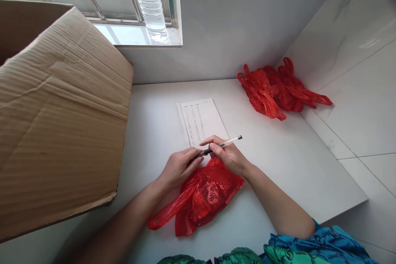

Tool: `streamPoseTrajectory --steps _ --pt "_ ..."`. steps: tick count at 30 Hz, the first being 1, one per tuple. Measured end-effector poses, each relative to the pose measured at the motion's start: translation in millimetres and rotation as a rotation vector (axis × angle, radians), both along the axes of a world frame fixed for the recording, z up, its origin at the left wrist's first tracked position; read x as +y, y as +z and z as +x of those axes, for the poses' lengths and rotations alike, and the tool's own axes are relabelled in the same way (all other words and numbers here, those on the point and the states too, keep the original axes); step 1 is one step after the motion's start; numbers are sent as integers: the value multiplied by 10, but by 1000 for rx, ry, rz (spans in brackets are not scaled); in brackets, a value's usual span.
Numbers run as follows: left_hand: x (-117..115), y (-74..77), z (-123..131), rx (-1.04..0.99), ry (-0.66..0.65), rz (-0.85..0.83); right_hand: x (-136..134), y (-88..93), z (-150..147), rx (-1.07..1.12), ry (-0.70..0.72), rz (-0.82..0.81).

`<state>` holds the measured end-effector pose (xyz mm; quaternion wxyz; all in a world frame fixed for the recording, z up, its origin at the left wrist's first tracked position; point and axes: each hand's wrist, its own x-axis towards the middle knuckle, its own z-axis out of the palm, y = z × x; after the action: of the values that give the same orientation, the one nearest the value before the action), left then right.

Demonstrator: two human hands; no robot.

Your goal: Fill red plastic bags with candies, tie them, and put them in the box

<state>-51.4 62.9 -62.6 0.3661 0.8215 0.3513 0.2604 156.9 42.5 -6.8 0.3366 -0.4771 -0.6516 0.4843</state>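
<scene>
A clear pen [223,145] with a dark grip lies across both hands above the near end of a printed paper sheet [201,121]. My right hand [227,156] pinches the pen near its grip, fingers closed. My left hand [179,167] is closed on the pen's dark tip end. A red plastic bag [201,198] with something inside lies on the white table [278,161] right under both hands.
A large cardboard box flap [62,111] fills the left side. A pile of red plastic bags [275,88] lies in the far right corner against the tiled wall. A clear plastic bottle [150,4] stands on the window sill.
</scene>
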Motion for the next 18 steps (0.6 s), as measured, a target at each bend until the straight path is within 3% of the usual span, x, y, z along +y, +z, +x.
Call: streamPoseTrajectory --steps 9,18 --pt "-25 -62 -20 -42 -10 66 -5 -158 -123 116 113 -45" --pt "-50 -39 3 25 13 212 -5 -128 -117 66 171 9"
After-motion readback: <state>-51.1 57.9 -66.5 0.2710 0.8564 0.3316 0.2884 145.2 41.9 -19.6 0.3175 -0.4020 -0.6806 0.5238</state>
